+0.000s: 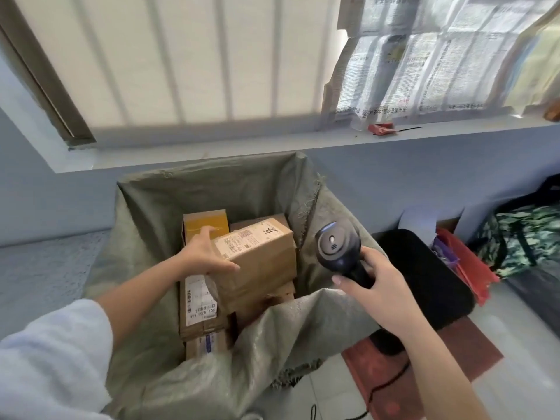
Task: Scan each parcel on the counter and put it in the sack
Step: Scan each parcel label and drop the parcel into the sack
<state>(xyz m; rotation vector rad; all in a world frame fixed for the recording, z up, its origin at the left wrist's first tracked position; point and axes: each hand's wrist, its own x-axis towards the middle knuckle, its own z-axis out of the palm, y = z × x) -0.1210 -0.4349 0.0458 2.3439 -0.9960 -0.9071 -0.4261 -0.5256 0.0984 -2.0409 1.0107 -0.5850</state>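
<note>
My left hand [206,253] grips the labelled parcel [257,253] at frame centre, lowering it onto boxes inside the sack [145,213]; right hand [375,277] wraps the scanner [336,244] handle, kept clear at centre-right.

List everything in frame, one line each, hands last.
sack: 1, grey-green woven, centre, mouth open
held parcel: 1, brown cardboard with white label, in the sack's mouth, above the others
other parcels: at least four, brown cardboard, one with yellow tape, inside the sack
scanner: 1, black, over the sack's right edge
black case: 1, black, right of the sack
red mat: 1, dull red, under the black case
patterned bag: 1, green and black, far right
newspapers: several sheets, white, over the window, upper right
wrapper: 1, red, on the sill
left hand: grips the held parcel at its left end
right hand: holds the scanner by its handle
</note>
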